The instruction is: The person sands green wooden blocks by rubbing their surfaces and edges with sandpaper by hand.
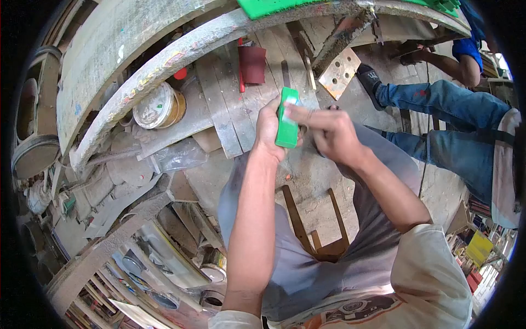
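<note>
A green rectangular block is held upright, slightly tilted, in my left hand, whose fingers wrap round its side. My right hand is beside it on the right, with a finger reaching across to the block's upper face; motion blurs that finger. The other fingers of the right hand are curled, and whether they hold anything is too blurred to tell. A whitish patch shows on the block near the fingertip. Above the hands, a dark red curved sheet lies on the planks beside a thin red stick.
A lidded tub stands at the left under a curved grey table edge. A board with holes lies ahead. Another person's jeans-clad legs extend from the right; another person's bent leg is behind. Wooden racks fill the lower left.
</note>
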The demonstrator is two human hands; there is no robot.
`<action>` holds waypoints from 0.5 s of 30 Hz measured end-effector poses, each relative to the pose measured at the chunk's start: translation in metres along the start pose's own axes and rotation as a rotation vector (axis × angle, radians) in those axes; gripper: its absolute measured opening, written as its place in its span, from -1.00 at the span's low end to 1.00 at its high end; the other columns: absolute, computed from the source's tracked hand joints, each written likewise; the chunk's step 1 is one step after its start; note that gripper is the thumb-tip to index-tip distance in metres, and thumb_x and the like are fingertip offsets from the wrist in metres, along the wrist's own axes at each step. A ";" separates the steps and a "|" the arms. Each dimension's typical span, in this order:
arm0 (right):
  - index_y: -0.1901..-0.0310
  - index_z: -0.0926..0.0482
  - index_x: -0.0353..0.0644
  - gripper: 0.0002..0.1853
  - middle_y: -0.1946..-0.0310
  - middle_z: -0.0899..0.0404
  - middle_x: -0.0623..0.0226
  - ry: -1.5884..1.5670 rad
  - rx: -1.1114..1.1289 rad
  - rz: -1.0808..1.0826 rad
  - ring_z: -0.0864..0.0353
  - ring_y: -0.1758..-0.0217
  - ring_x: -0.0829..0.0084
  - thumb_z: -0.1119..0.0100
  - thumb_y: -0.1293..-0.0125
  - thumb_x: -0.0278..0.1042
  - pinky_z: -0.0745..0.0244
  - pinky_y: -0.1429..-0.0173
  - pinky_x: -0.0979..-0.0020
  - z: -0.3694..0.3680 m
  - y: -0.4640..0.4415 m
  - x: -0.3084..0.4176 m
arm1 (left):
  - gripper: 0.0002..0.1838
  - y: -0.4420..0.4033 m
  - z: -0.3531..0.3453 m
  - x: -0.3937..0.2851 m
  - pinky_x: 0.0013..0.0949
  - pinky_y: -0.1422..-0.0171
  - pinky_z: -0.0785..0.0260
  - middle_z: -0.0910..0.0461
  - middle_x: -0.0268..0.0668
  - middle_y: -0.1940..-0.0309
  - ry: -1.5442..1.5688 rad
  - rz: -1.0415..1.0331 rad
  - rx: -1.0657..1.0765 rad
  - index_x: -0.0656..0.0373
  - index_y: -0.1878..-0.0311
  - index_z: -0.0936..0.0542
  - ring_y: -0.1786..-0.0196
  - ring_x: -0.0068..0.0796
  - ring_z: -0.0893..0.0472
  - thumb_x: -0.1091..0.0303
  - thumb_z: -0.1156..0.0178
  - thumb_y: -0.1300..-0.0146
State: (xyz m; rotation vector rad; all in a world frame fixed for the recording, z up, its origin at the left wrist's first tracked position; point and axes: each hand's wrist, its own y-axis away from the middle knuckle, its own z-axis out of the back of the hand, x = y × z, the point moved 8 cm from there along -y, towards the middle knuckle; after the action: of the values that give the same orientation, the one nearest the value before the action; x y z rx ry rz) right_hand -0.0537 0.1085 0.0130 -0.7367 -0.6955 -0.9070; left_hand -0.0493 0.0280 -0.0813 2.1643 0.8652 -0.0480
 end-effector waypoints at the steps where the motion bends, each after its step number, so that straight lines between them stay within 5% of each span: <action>1: 0.00 -0.64 0.01 -0.35 0.00 -0.59 0.27 -0.004 0.001 0.007 -0.67 0.15 0.22 0.04 0.17 -0.78 -0.57 0.06 0.37 0.000 0.002 0.011 | -0.59 -0.006 0.008 -0.005 -0.48 0.55 -0.23 -0.34 -0.38 0.71 0.072 -0.085 -0.076 0.06 0.38 -0.49 0.77 -0.46 -0.28 -0.06 0.12 -0.35; 3: -0.01 -0.63 -0.01 -0.34 0.00 -0.58 0.23 -0.025 0.195 0.048 -0.68 0.18 0.20 0.04 0.20 -0.79 -0.57 0.08 0.35 -0.013 0.005 0.030 | -0.61 -0.006 0.012 -0.015 -0.49 0.62 -0.17 -0.34 -0.38 0.70 0.142 -0.180 -0.152 0.02 0.39 -0.49 0.77 -0.46 -0.28 -0.06 0.10 -0.33; 5: -0.01 -0.63 -0.02 -0.33 -0.02 -0.58 0.24 -0.056 0.185 0.042 -0.67 0.17 0.18 0.04 0.21 -0.79 -0.56 0.09 0.34 -0.011 0.003 0.018 | -0.60 0.005 0.000 -0.008 -0.51 0.63 -0.14 -0.39 -0.37 0.67 0.113 -0.044 -0.161 0.02 0.40 -0.50 0.70 -0.46 -0.35 -0.08 0.09 -0.32; 6: -0.01 -0.63 -0.02 -0.33 -0.02 -0.57 0.24 -0.017 0.066 -0.035 -0.67 0.14 0.19 0.04 0.20 -0.79 -0.56 0.07 0.34 -0.002 0.000 -0.001 | -0.58 0.005 -0.008 -0.001 -0.50 0.61 -0.16 -0.45 -0.37 0.63 0.095 0.078 0.181 0.04 0.39 -0.51 0.60 -0.51 -0.44 -0.09 0.09 -0.31; 10: -0.06 -0.60 -0.03 -0.33 -0.01 -0.56 0.14 0.037 -0.042 -0.056 -0.65 0.04 0.18 0.04 0.15 -0.80 -0.55 -0.02 0.32 0.009 0.000 -0.009 | -0.59 -0.003 -0.021 0.009 -0.49 0.60 -0.16 -0.51 -0.36 0.57 0.084 0.157 0.422 0.02 0.37 -0.53 0.53 -0.54 -0.49 -0.10 0.09 -0.30; 12: -0.10 -0.56 -0.12 -0.34 -0.01 -0.56 0.09 -0.018 0.066 0.065 -0.66 0.04 0.19 0.04 0.12 -0.80 -0.56 -0.01 0.30 -0.007 0.010 0.023 | -0.57 -0.009 0.005 -0.006 -0.46 0.64 -0.03 -0.47 -0.42 0.57 0.100 -0.105 -0.101 -0.05 0.43 -0.50 0.63 -0.48 -0.42 -0.17 0.09 -0.30; 15: -0.09 -0.57 -0.15 -0.35 0.00 -0.57 0.08 0.003 0.155 0.039 -0.66 0.05 0.17 0.06 0.12 -0.81 -0.56 0.01 0.30 -0.011 0.008 0.013 | -0.57 0.011 0.008 -0.004 -0.49 0.67 -0.03 -0.51 -0.37 0.55 -0.059 0.038 -0.186 0.03 0.38 -0.53 0.58 -0.52 -0.46 -0.12 0.08 -0.30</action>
State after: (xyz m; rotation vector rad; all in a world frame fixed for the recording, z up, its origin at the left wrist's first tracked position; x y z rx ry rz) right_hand -0.0385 0.0976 0.0153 -0.6087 -0.7374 -0.8091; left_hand -0.0438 0.0157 -0.0783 1.9949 0.7644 -0.0121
